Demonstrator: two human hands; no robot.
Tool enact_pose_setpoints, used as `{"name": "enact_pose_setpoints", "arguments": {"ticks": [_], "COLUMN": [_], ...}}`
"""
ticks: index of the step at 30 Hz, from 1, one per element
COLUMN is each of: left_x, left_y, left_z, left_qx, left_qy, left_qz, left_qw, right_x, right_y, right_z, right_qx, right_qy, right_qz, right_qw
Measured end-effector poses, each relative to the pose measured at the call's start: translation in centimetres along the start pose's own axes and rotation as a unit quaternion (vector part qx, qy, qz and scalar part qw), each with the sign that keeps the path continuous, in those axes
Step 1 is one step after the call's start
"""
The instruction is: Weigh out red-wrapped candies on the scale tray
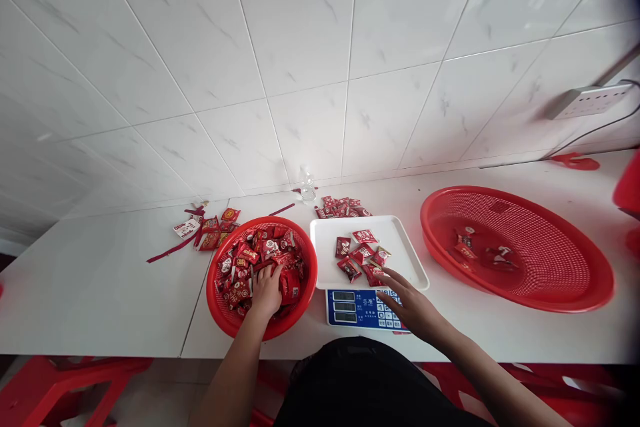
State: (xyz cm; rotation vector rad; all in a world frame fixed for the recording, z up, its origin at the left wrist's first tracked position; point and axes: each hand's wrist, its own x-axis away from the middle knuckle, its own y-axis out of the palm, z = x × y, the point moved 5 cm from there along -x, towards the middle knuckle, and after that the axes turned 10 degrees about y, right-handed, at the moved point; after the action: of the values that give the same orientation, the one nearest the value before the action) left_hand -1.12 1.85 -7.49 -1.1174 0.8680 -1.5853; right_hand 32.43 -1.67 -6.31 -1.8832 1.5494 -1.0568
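My left hand (267,292) is inside a round red basket (212,280), resting on a heap of small red snack packets (241,275). Its fingers are apart and reach down among the packets, their tips partly hidden. To the right, my right hand (411,303) hangs over the keypad of a blue and white digital scale (367,303), fingers stretched out and holding nothing. Those fingertips are close to a red packet (373,274) at the near side of the scale's white tray (407,267). Several more packets (361,253) lie loosely on that tray.
A larger red basket (545,240) at the right holds a few packets. Behind the tray lies a pile of packets (343,207) beside a clear bottle (307,185). More packets (213,233), a white card (187,229) and a dark red ribbon (170,253) lie left. A power strip (590,101) is on the wall.
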Motion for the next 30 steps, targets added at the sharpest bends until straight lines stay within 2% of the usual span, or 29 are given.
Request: {"name": "enact_pose_setpoints", "arguments": {"ticks": [6, 16, 24, 30], "left_x": [-0.2, 0.2, 0.1, -2.3], "left_y": [0.5, 2.0, 1.4, 0.5], "left_z": [0.4, 2.5, 2.4, 3.9], "left_qx": [-0.06, -0.062, -0.025, -0.007], "left_qy": [0.011, 0.061, 0.098, 0.096], "left_qz": [-0.007, -0.019, -0.071, -0.014], "left_qw": [0.998, 0.996, 0.992, 0.995], "right_x": [0.1, 0.2, 0.3, 0.3], "right_y": [0.1, 0.2, 0.3, 0.3], "right_z": [-0.1, -0.4, -0.4, -0.4], "right_qx": [0.0, 0.015, 0.021, 0.018], "right_qy": [0.0, -0.005, 0.005, 0.001], "right_qz": [-0.009, -0.019, -0.03, -0.021], "right_qw": [1.0, 1.0, 0.999, 1.0]}}
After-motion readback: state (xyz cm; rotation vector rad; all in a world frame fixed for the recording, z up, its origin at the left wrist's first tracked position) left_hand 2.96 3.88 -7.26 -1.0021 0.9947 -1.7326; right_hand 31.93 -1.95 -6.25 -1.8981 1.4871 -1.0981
